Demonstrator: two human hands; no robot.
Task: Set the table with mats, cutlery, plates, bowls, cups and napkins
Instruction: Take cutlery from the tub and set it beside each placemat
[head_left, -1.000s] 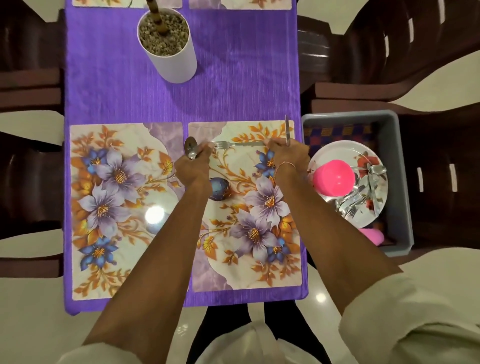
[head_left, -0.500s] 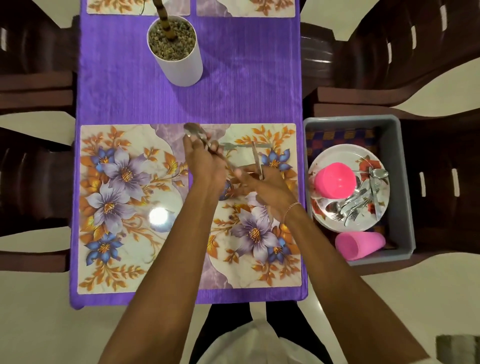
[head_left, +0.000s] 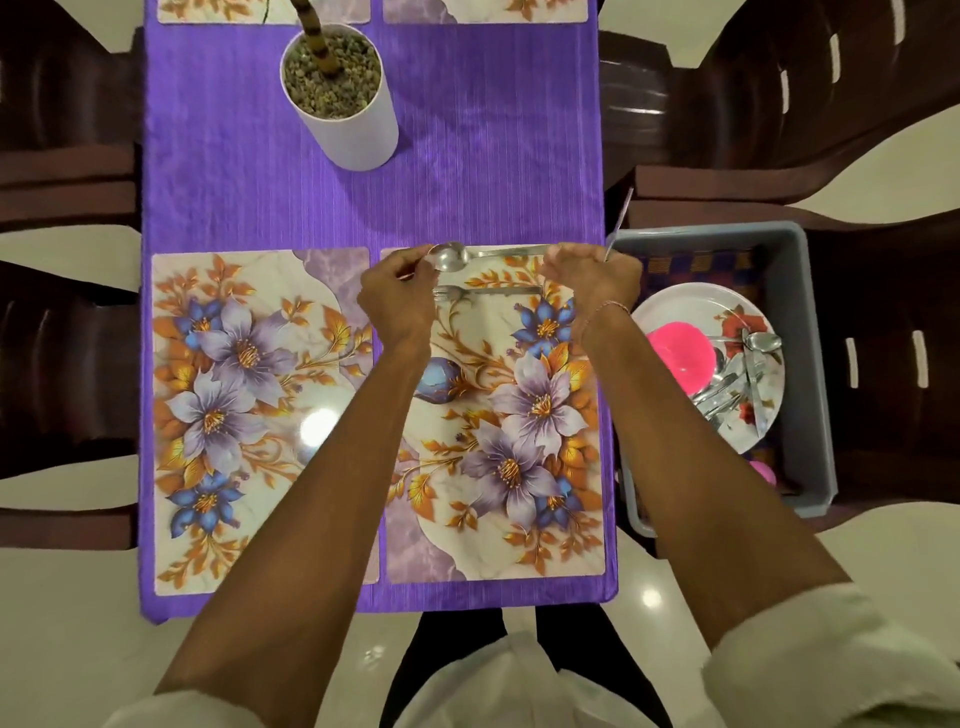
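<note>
Two floral mats lie side by side on the purple tablecloth, the left mat (head_left: 249, 415) and the right mat (head_left: 498, 467). A spoon (head_left: 453, 256) lies along the far edge of the right mat, handle pointing right. Just below it lies a fork (head_left: 483, 292), parallel to it. My left hand (head_left: 397, 299) pinches the spoon at its bowl end. My right hand (head_left: 592, 275) is at the spoon's handle end and grips a knife (head_left: 619, 223) that sticks up and to the right.
A grey bin (head_left: 800, 332) on a chair to the right holds a floral plate (head_left: 675, 306), a pink bowl (head_left: 680, 353), loose cutlery (head_left: 737, 384) and a pink cup (head_left: 763, 473). A white plant pot (head_left: 348, 130) stands mid-table. Dark chairs surround the table.
Both hands moved away from me to the right mat's far edge. The spoon now lies there above the fork, and the knife in my right hand has swung out to the right.
</note>
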